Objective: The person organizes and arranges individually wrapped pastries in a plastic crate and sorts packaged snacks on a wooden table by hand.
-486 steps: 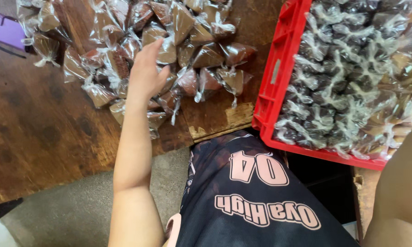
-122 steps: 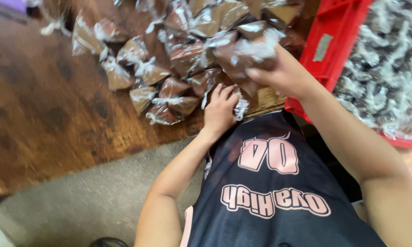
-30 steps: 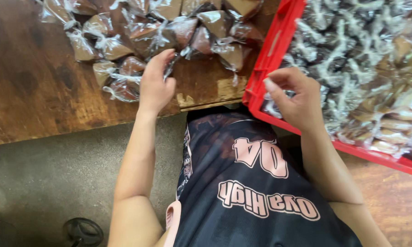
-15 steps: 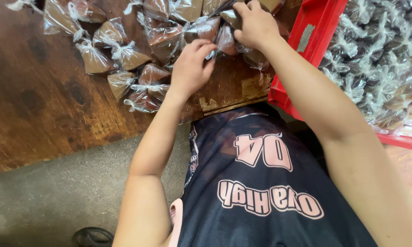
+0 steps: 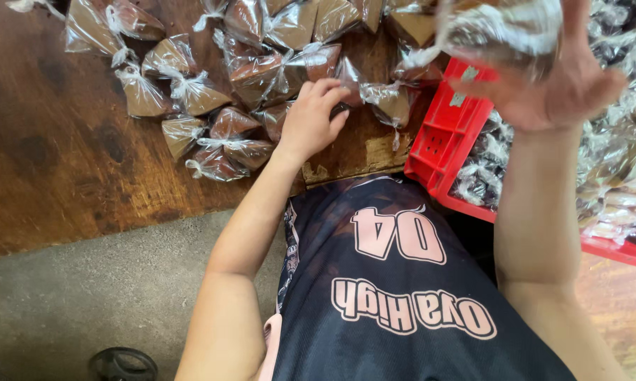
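Clear packets (image 5: 505, 28) lifted in right hand (image 5: 558, 85), left hand (image 5: 311, 120) on tabletop packets (image 5: 226, 134)

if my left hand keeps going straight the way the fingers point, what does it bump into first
Most likely the small clear bag of brown filling lying just past the fingertips of the left hand on the wooden table. The red crate lies further along. Depth is hard to judge from above.

We seem to be in a small food-packing spot, more a home workshop or market stall than a factory. A worn wooden table (image 5: 57, 141) with chipped edges carries a heap of tied clear bags (image 5: 212, 85) of brown filling. Beside it a red plastic crate (image 5: 441, 141) is packed with more bags. Below us lies a bare concrete floor (image 5: 78, 296).
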